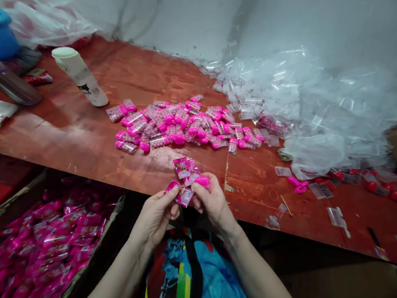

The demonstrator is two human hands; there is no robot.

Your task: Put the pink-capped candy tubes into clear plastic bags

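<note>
Facing a red-brown surface point(146, 71) across the frame, with heaped pink-capped tubes point(193, 132) at centre. Just below them, pinching pink packets point(180, 164) with the left hand point(153, 215), and gripping a pink cap point(202, 181) with the right hand point(216, 207). Held roughly sideways, up and right of the left hand and nearest the right hand; too blurred to tell whether joined to the packets.
</note>
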